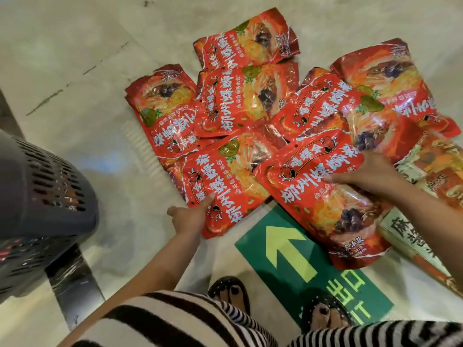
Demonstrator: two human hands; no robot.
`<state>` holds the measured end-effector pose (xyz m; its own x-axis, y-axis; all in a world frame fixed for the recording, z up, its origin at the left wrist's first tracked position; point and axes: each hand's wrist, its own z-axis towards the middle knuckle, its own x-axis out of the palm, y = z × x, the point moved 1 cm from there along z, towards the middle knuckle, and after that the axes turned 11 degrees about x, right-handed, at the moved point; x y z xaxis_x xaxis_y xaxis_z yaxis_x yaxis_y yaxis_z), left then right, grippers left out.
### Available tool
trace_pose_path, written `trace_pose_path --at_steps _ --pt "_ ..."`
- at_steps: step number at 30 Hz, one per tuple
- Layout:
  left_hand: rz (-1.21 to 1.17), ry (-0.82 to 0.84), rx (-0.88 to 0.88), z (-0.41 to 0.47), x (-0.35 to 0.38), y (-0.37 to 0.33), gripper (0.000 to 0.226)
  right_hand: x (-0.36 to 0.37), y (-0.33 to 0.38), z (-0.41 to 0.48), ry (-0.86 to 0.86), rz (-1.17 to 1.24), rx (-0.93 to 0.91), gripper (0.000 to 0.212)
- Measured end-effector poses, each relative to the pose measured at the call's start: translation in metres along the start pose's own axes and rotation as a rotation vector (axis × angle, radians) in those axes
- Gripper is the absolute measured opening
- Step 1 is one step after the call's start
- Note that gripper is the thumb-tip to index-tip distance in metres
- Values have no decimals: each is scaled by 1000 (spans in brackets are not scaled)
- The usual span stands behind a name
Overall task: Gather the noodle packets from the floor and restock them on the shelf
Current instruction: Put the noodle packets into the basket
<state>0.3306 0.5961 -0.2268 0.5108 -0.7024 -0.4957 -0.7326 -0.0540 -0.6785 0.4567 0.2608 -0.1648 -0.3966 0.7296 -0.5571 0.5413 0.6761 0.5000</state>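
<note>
Several red noodle packets (248,101) lie overlapping in a heap on the pale floor. My left hand (190,217) pinches the lower corner of the near-left packet (225,179), thumb on top and fingers under its edge. My right hand (370,172) holds the upper right edge of the near-right packet (323,196), with the thumb pressed flat on its face. That packet lies tilted over a green floor sign. The fingertips of both hands are hidden by the packets.
A dark grey perforated basket (37,196) stands at the left beside a metal floor strip (72,279). A green arrow sign (288,254) is stuck to the floor by my sandalled feet (230,294). Differently printed packets (431,171) lie at the right edge.
</note>
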Motion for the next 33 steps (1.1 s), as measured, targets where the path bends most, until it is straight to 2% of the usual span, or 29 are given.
trace_pose_path --at_steps 2,4,7,10,11,14,16,18,20,23,25,27,28,30,32,33 --pt "-242 162 -28 -3 3 6 82 3 4 -2 6 -26 -19 74" --pt "-421 336 14 -8 3 6 70 5 7 -3 14 -43 -31 64" --pt "-627 559 125 -14 -9 4 84 6 2 2 -1 6 -13 82" --pt "-781 725 162 -27 -21 1 91 4 -8 4 -17 108 25 88" --pt "-817 761 174 -36 -24 -5 91 4 -10 5 -16 144 30 85" --pt "-836 855 228 -59 -26 -27 104 2 -15 7 -15 235 52 55" --pt "-844 892 298 -62 -27 -41 104 2 -19 8 -2 288 66 42" --pt "-698 890 456 -63 -24 -47 108 1 -21 9 5 318 77 34" --pt "-460 838 632 -70 -13 -42 121 2 -21 11 -1 337 77 32" --pt "-260 670 716 -81 3 -27 137 4 -19 8 -8 360 74 31" --pt "-239 582 751 -84 11 -28 136 4 -20 6 -13 382 72 31" --pt "-276 464 759 -82 22 -36 126 4 -23 6 -32 400 94 38" --pt "-327 399 745 -81 28 -41 117 4 -25 9 -49 417 116 50" --pt "-465 271 692 -78 39 -50 83 3 -27 8 -88 457 156 88" --pt "-564 181 608 -72 49 -55 49 4 -32 9 -121 511 158 112" --pt "-616 163 557 -67 55 -57 42 5 -35 11 -137 538 167 117"
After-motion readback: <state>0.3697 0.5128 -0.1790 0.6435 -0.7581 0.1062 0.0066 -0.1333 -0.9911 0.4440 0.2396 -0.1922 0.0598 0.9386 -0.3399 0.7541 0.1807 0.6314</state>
